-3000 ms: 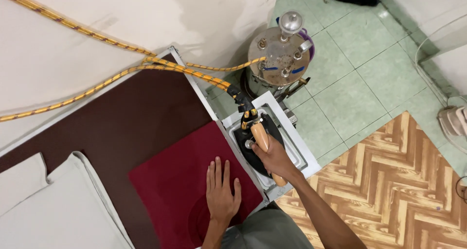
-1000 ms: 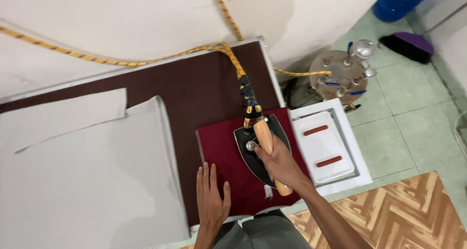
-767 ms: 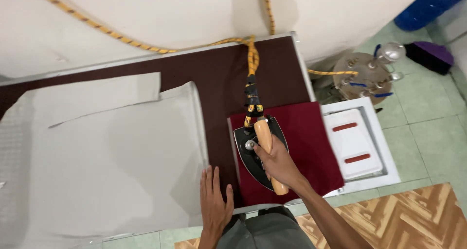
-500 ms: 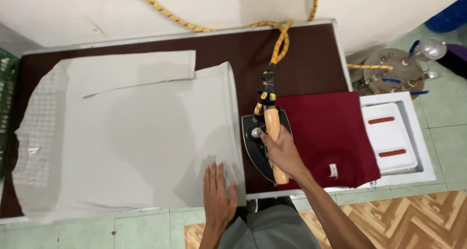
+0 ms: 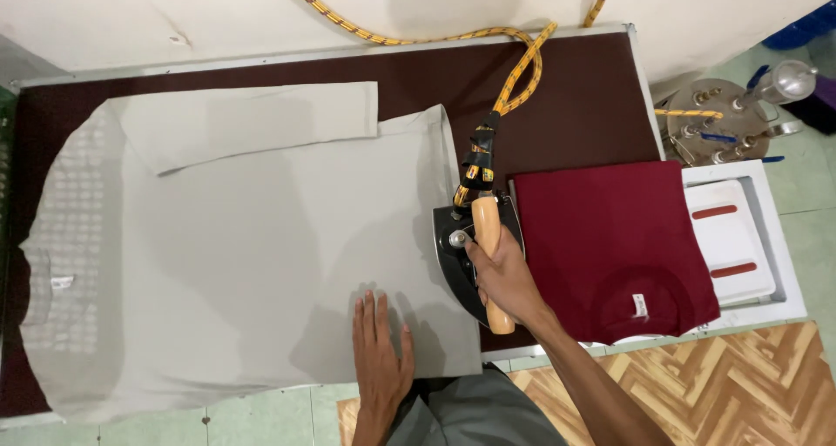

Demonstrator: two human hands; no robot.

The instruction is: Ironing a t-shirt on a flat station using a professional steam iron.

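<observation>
While the grey shirt (image 5: 235, 246) is lying flat on the dark brown ironing board (image 5: 575, 97), two hands are working at its near right edge.
Left hand (image 5: 380, 350) is pressing down flat, fingers together; right hand (image 5: 505, 276) is gripping the wooden handle of the black iron (image 5: 470, 250), which is sitting just beside the folded maroon shirt (image 5: 610, 246), with its yellow braided cord (image 5: 514, 63) trailing far.

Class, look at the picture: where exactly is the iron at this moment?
In the head view, the iron sits right of centre on the dark ironing table, between the grey shirt and the folded maroon shirt, its handle gripped by the right hand.
</observation>
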